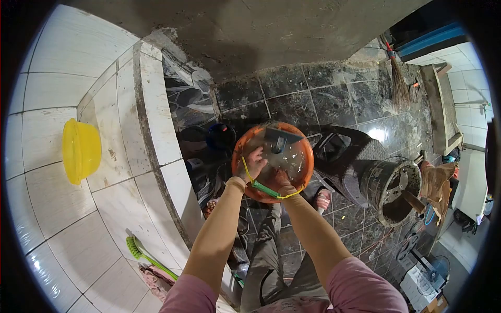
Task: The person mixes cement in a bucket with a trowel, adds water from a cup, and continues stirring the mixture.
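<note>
An orange bucket (309,159) of murky water stands below me, with both my hands inside its rim. My left hand (253,163) is over the left side of the water, its fingers apart and holding nothing. To its right, my right hand (283,179) dips into the water; its fingertips are hidden. A flat dark-grey tool with a handle, like a plastering float (282,139), lies at the bucket's far side, apart from both hands. The bucket's yellow wire handle with a green grip (265,188) crosses near my wrists.
A woven chair (347,161) and a dirty mortar-caked bucket (394,190) stand to the right. Left is a tiled ledge with a yellow tub (81,151) and a green brush (148,258). A broom (399,83) leans at the back. Dark tiles (292,109) cover the floor.
</note>
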{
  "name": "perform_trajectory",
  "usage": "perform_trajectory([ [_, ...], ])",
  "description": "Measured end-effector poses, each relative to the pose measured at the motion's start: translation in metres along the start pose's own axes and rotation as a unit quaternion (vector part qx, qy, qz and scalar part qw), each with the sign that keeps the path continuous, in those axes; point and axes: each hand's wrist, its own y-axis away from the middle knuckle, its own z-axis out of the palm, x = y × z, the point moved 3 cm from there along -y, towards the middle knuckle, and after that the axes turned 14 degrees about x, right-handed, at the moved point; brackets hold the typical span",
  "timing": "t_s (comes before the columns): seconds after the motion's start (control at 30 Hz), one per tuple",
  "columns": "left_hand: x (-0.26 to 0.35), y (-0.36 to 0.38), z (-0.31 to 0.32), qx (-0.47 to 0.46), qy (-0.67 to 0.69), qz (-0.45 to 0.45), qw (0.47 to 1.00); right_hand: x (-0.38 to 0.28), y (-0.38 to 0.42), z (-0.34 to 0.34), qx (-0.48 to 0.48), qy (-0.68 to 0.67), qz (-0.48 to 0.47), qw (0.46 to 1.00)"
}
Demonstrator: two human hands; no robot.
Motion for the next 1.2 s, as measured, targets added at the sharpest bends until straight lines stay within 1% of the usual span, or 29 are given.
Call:
perform_trajectory([
  [0.03,-0.004,-0.003,-0.002,0.025,-0.095,0.071,0.993,-0.001,-0.004,0.008,-0.019,0.002,0.007,1.000],
  [0.07,-0.013,-0.005,-0.004,-0.002,-0.177,0.053,0.983,0.003,-0.007,0.014,-0.067,-0.001,0.007,0.998],
  [0.1,-0.005,-0.007,-0.010,-0.030,-0.257,0.035,0.965,-0.002,-0.013,0.004,-0.113,-0.005,0.008,0.994],
  [0.13,-0.002,-0.009,-0.013,-0.057,-0.336,0.018,0.940,-0.004,-0.020,-0.006,-0.114,-0.037,0.042,0.992],
  [0.2,0.003,-0.009,-0.017,-0.043,-0.366,0.039,0.929,-0.011,-0.028,-0.016,-0.120,-0.105,0.110,0.981],
  [0.23,0.002,-0.008,-0.017,-0.035,-0.381,0.048,0.923,-0.014,-0.030,-0.019,-0.146,-0.091,0.103,0.980],
  [0.3,-0.004,-0.004,-0.019,0.002,-0.328,0.065,0.943,-0.019,-0.030,-0.022,-0.198,-0.062,0.089,0.974],
  [0.33,-0.011,-0.002,-0.019,0.021,-0.300,0.074,0.951,-0.018,-0.029,-0.015,-0.203,-0.069,0.116,0.970],
  [0.4,-0.026,0.000,-0.013,-0.006,-0.355,0.084,0.931,-0.015,-0.032,-0.007,-0.211,-0.079,0.168,0.960],
  [0.5,-0.049,-0.001,-0.003,-0.042,-0.435,0.104,0.893,-0.049,-0.034,-0.070,-0.208,-0.096,0.158,0.961],
  [0.53,-0.054,0.000,0.000,-0.054,-0.462,0.111,0.878,-0.049,-0.029,-0.060,-0.192,-0.079,0.166,0.964],
  [0.57,-0.056,0.002,0.002,-0.020,-0.353,0.119,0.928,-0.049,-0.025,-0.051,-0.162,-0.085,0.136,0.974],
  [0.6,-0.057,0.007,0.005,0.013,-0.238,0.125,0.963,-0.048,-0.019,-0.038,-0.132,-0.090,0.106,0.981],
  [0.63,-0.104,0.004,0.013,0.021,-0.120,0.103,0.987,-0.046,-0.018,-0.031,-0.102,-0.095,0.075,0.987],
  [0.67,-0.151,0.001,0.020,0.026,0.008,0.082,0.996,-0.045,-0.017,-0.029,-0.084,-0.087,0.059,0.991],
  [0.7,-0.193,-0.002,0.027,0.030,0.129,0.064,0.989,-0.045,-0.017,-0.029,-0.066,-0.080,0.042,0.994],
  [0.73,-0.159,0.007,0.020,0.050,0.004,0.087,0.995,-0.046,-0.015,-0.027,-0.049,-0.073,0.026,0.996],
  [0.77,-0.132,0.009,0.015,0.056,-0.099,0.091,0.989,-0.047,-0.012,-0.025,-0.035,-0.066,0.009,0.997],
  [0.8,-0.122,0.012,0.012,0.059,-0.201,0.094,0.973,-0.044,-0.010,-0.023,-0.071,-0.073,0.035,0.994],
  [0.83,-0.108,0.013,0.010,0.055,-0.260,0.096,0.959,-0.039,-0.010,-0.021,-0.108,-0.079,0.061,0.989],
  [0.87,-0.093,0.013,0.006,0.048,-0.308,0.099,0.945,-0.034,-0.007,-0.021,-0.145,-0.084,0.086,0.982],
  [0.97,-0.063,0.014,-0.003,0.030,-0.404,0.104,0.908,-0.013,0.001,-0.026,-0.060,-0.063,0.097,0.991],
  [1.0,-0.062,0.015,-0.004,0.044,-0.406,0.118,0.905,-0.021,-0.006,-0.049,-0.076,-0.035,-0.018,0.996],
  [1.03,-0.073,0.016,-0.003,0.058,-0.406,0.130,0.903,-0.021,-0.002,-0.057,-0.052,0.003,-0.040,0.998],
  [1.07,-0.079,0.018,-0.003,0.115,-0.387,0.196,0.894,-0.021,0.002,-0.067,-0.026,0.042,-0.063,0.997],
  [1.1,-0.080,0.017,-0.005,0.150,-0.235,0.129,0.952,-0.022,0.005,-0.076,0.000,0.080,-0.087,0.993],
  [1.13,-0.081,0.016,-0.003,0.179,-0.075,0.059,0.979,-0.022,0.003,-0.084,0.044,0.043,-0.029,0.998],
  [1.17,-0.083,0.017,0.001,0.203,0.088,-0.013,0.975,-0.022,0.001,-0.092,0.093,0.001,0.024,0.995],
  [1.2,-0.085,0.020,0.005,0.219,0.246,-0.084,0.940,-0.020,0.002,-0.095,0.093,-0.047,0.133,0.986],
])
